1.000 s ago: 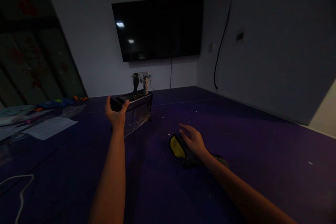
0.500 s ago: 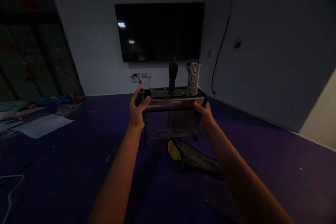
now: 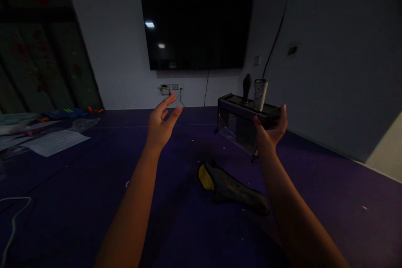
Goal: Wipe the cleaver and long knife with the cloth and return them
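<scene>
In the head view my right hand (image 3: 270, 130) grips the right end of a dark box-shaped rack (image 3: 238, 102) with clear side panels and short feet, its thumb on the near side. The rack is tilted at an angle, held above the floor. On its top stand a black, narrow-waisted handle-like piece (image 3: 247, 87) and a pale cylinder in a crinkled wrapping (image 3: 260, 94). My left hand (image 3: 161, 123) is raised to the left of the rack, touching nothing, its thumb and fingers apart. Below, a dark sleeve-like pouch with a yellow opening (image 3: 232, 186) lies on the floor.
The floor (image 3: 182, 226) is purple. Papers (image 3: 56, 141) and plastic wrapping lie at the left, with a white cable (image 3: 14, 222) nearer to me. A television (image 3: 197, 33) hangs on the far wall above sockets (image 3: 172, 87). A black cable (image 3: 278, 29) runs down the wall at the right.
My left hand has let go of the rack, and its fingers have opened. The right hand has moved the rack to the right and turned it. The pouch has stayed in place.
</scene>
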Available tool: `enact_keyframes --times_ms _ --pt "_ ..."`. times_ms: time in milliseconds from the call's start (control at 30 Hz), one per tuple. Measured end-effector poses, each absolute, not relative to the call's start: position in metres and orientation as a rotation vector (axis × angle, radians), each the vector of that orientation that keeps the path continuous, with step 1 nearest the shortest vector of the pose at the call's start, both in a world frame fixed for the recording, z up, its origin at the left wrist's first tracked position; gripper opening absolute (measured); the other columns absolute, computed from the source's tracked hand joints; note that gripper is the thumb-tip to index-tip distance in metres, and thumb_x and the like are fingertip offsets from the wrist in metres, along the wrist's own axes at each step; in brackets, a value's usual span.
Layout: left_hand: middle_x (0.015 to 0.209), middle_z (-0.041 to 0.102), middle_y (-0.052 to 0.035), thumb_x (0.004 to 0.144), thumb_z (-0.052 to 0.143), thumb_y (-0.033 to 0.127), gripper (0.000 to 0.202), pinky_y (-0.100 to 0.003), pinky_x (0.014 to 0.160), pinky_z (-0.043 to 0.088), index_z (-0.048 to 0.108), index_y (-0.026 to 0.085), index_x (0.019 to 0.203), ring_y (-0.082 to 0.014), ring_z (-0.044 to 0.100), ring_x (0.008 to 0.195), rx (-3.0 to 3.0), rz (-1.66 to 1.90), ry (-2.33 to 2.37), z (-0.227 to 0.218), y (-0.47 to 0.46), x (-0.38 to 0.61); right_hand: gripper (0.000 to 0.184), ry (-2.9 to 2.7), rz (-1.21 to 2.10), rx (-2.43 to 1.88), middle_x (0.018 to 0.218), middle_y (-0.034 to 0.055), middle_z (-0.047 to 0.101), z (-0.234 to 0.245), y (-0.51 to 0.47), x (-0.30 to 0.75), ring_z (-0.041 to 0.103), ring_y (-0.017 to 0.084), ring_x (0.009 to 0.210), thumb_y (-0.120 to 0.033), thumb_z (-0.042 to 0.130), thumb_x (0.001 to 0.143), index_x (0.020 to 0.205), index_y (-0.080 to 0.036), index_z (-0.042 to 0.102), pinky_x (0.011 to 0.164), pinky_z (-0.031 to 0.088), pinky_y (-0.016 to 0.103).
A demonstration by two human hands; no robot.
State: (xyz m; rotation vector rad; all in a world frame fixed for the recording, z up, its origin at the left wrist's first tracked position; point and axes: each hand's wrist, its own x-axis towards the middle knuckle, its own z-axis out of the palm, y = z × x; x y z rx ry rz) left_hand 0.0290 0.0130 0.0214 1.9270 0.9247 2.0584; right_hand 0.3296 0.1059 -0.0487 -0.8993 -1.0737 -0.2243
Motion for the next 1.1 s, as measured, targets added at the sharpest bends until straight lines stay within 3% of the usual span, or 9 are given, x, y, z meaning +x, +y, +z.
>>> enact_keyframes --times_ms 167,400,567,767,900,1033,1100 --pt "0.095 0.068 -0.0080 0.069 0.066 0.034 0.021 -0.036 0.088 0.045 0.069 0.019 0.083 -0.0198 0.061 0.094 1.832 2.091 1.047 0.016 0.020 0.021 0.091 -0.874 -0.514 -1.122 0.119 0.0164 0.047 -0.078 0.120 0.348 0.042 0.031 0.112 -0.057 0.066 0.060 0.132 -0.011 0.036 0.093 0.033 0.047" --pt "0.087 0.068 -0.0071 0.059 0.073 0.027 0.013 -0.037 0.089 0.044 0.067 0.017 0.065 -0.0192 0.062 0.089 1.707 2.059 1.105 0.017 0.019 0.018 0.089 -0.738 -0.511 -1.328 0.120 0.0180 0.045 -0.091 0.125 0.351 0.042 0.035 0.111 -0.056 0.066 0.061 0.133 -0.014 0.035 0.090 0.033 0.052" --pt "0.088 0.068 -0.0081 0.070 0.064 0.028 0.013 -0.038 0.087 0.045 0.065 0.015 0.072 -0.0199 0.063 0.089 1.366 1.880 0.950 0.023 0.013 0.016 0.088 -0.720 -0.471 -1.394 0.123 0.0190 0.040 -0.087 0.122 0.346 0.037 0.038 0.114 -0.055 0.065 0.063 0.134 -0.016 0.030 0.090 0.029 0.056" --pt "0.101 0.066 -0.0115 0.087 0.039 0.031 0.032 -0.041 0.089 0.045 0.064 0.012 0.083 -0.0231 0.060 0.098 1.093 1.515 0.688 0.029 0.013 0.007 0.090 -0.720 -0.421 -1.430 0.122 0.0196 0.039 -0.084 0.121 0.344 0.037 0.038 0.113 -0.058 0.063 0.063 0.134 -0.016 0.029 0.090 0.029 0.058" --pt "0.106 0.064 -0.0137 0.087 0.035 0.034 0.037 -0.042 0.092 0.043 0.062 0.010 0.088 -0.0256 0.057 0.104 1.064 1.458 0.604 0.032 0.011 0.004 0.098 -0.738 -0.376 -1.486 0.133 0.0220 0.030 -0.080 0.114 0.340 0.028 0.042 0.122 -0.062 0.061 0.063 0.139 -0.017 0.017 0.093 0.017 0.067" --pt "0.108 0.062 -0.0158 0.087 0.032 0.035 0.040 -0.044 0.093 0.041 0.061 0.008 0.092 -0.0273 0.055 0.107 1.078 1.442 0.572 0.034 0.008 0.003 0.095 -0.848 -0.616 -1.392 0.144 0.0250 0.009 -0.058 0.095 0.332 0.007 0.042 0.131 -0.061 0.056 0.068 0.139 -0.014 0.013 0.096 0.012 0.066" --pt "0.109 0.062 -0.0158 0.087 0.032 0.036 0.040 -0.045 0.092 0.042 0.062 0.009 0.091 -0.0277 0.055 0.108 1.107 1.448 0.571 0.034 0.007 0.003 0.084 -0.892 -0.781 -1.220 0.143 0.0237 0.015 -0.039 0.082 0.324 0.012 0.037 0.132 -0.058 0.053 0.074 0.137 -0.012 0.021 0.099 0.017 0.059"
